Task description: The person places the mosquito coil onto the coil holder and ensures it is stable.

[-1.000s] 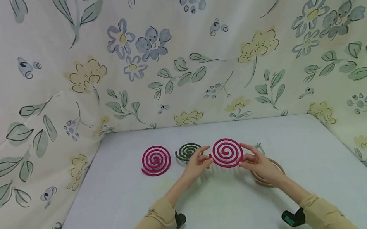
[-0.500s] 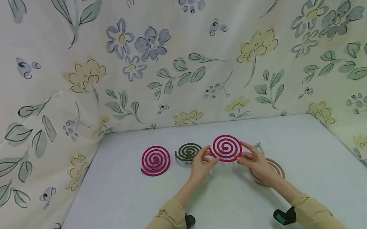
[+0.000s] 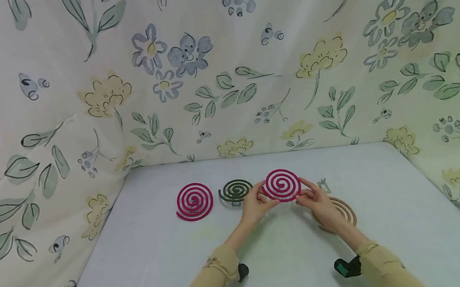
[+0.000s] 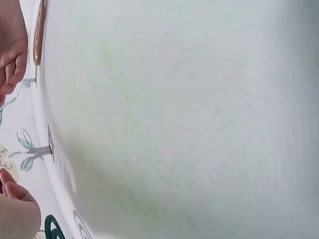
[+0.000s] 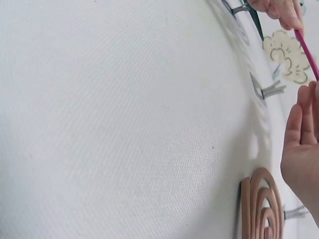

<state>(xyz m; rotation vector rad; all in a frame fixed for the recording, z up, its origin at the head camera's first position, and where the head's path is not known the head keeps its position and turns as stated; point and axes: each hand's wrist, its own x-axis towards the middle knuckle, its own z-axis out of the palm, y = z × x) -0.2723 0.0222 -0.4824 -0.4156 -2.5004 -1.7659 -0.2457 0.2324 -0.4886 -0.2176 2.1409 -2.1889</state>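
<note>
A magenta mosquito coil (image 3: 281, 185) is held up above the table between two hands, its flat face towards the head camera. My left hand (image 3: 254, 207) pinches its left edge with thumb and fingers. At the right edge, my right hand (image 3: 320, 203) pinches it the same way. In the right wrist view, the coil (image 5: 306, 50) appears edge-on as a thin strip. Below the hands, a small metal coil stand (image 5: 271, 90) with upright prongs is on the table. A brown mosquito coil (image 3: 351, 210) lies partly hidden behind my right hand.
On the left, a second magenta coil (image 3: 194, 200) is set out beside a dark green coil (image 3: 236, 190). Another metal stand (image 3: 323, 186) is right of the held coil. A floral cloth (image 3: 233, 104) hangs behind the white table (image 3: 148, 253).
The held magenta coil has risen slightly and tilted back. My left hand has shifted right along its lower edge, and both forearms have drawn closer together. The other coils stay put.
</note>
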